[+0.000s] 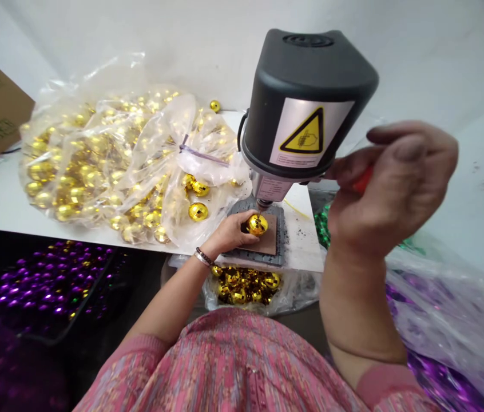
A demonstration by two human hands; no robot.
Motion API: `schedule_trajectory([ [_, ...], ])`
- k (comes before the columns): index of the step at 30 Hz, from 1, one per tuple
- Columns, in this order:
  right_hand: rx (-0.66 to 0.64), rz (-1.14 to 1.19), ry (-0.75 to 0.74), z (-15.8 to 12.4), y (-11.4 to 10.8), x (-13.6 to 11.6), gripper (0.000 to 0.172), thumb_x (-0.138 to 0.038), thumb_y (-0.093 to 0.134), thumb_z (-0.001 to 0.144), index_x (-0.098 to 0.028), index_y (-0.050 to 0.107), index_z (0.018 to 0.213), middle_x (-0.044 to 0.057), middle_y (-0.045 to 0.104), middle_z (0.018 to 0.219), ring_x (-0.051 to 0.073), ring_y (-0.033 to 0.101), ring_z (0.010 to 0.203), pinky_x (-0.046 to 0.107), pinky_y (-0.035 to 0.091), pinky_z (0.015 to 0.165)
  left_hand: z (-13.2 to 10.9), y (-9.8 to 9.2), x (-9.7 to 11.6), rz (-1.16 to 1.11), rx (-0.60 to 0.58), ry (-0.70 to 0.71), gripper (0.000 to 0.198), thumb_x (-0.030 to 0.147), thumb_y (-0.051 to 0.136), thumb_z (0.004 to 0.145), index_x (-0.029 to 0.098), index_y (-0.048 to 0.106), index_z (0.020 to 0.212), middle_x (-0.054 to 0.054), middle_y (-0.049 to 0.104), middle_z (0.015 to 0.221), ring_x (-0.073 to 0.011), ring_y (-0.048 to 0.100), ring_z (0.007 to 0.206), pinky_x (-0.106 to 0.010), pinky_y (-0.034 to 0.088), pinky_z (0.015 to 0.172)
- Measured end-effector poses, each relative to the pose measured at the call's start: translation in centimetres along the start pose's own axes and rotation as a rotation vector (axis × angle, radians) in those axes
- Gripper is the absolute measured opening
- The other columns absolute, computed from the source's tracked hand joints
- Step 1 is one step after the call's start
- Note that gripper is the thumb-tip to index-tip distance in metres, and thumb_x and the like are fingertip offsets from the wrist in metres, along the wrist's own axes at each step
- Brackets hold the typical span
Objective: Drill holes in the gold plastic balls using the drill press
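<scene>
A shiny gold mirrored ball (258,225) sits on a small brown board (269,239), pinched between the thumb and fingers of my left hand (234,232). Straight above it, the chuck of a black drill press (310,74) points down, and its thin bit appears to meet the top of the ball. To the right of the motor housing, my right hand (396,183) is curled around the press's feed handle, where a red knob (364,180) shows partly between the fingers. The grey press base (281,226) lies under the board.
A large clear plastic bag (96,154) of gold balls fills the table's left side, with a few loose gold balls (198,212) near the press. More gold balls (246,285) lie in a bag below the table edge. Purple balls (53,280) are lower left; purple bags (443,320) lower right.
</scene>
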State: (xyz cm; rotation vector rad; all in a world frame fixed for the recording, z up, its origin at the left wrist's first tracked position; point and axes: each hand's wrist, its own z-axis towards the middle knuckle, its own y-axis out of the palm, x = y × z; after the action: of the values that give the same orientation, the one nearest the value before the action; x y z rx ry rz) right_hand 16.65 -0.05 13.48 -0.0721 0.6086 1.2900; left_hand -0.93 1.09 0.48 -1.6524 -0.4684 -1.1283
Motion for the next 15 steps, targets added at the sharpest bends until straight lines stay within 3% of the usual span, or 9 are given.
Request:
schedule_trajectory([
  [4,-0.029,0.015,0.019,2.1,0.7,0.3,0.025,-0.036,0.05,0.098,-0.016,0.063,0.089,-0.009,0.048,0.069,-0.005,0.046,0.053,0.012,0.033,0.051,-1.1,-0.3,0.0,-0.009,0.001,0.017,0.062,0.02,0.077,0.072,0.016,0.063,0.133,-0.004,0.073,0.121,-0.0251,0.067,0.112,-0.035,0.052,0.102],
  [10,0.005,0.037,0.076,1.8,0.8,0.2,0.023,-0.036,0.054,0.096,-0.016,0.06,0.086,-0.007,0.058,0.081,-0.005,0.049,0.054,0.014,0.032,0.049,-4.7,-2.3,-0.6,0.0,-0.118,0.068,0.07,0.028,0.082,0.073,0.02,0.062,0.139,-0.01,0.072,0.129,-0.0252,0.067,0.114,-0.038,0.053,0.102],
  [13,0.024,0.02,0.082,1.7,1.0,0.0,0.023,-0.036,0.054,0.096,-0.017,0.061,0.086,-0.009,0.054,0.075,-0.004,0.049,0.053,0.015,0.031,0.05,-6.2,-3.6,-1.1,0.013,-0.174,0.082,0.076,0.035,0.087,0.069,0.022,0.062,0.14,-0.011,0.073,0.128,-0.0227,0.069,0.102,-0.037,0.056,0.095],
  [15,0.033,0.037,0.083,1.7,1.0,-0.1,0.023,-0.037,0.055,0.096,-0.018,0.063,0.086,-0.008,0.052,0.073,-0.003,0.049,0.052,0.015,0.031,0.049,-6.5,-4.5,-1.4,0.053,-0.094,0.022,0.069,0.038,0.083,0.075,0.02,0.064,0.138,-0.011,0.075,0.122,-0.0204,0.069,0.092,-0.035,0.057,0.088],
])
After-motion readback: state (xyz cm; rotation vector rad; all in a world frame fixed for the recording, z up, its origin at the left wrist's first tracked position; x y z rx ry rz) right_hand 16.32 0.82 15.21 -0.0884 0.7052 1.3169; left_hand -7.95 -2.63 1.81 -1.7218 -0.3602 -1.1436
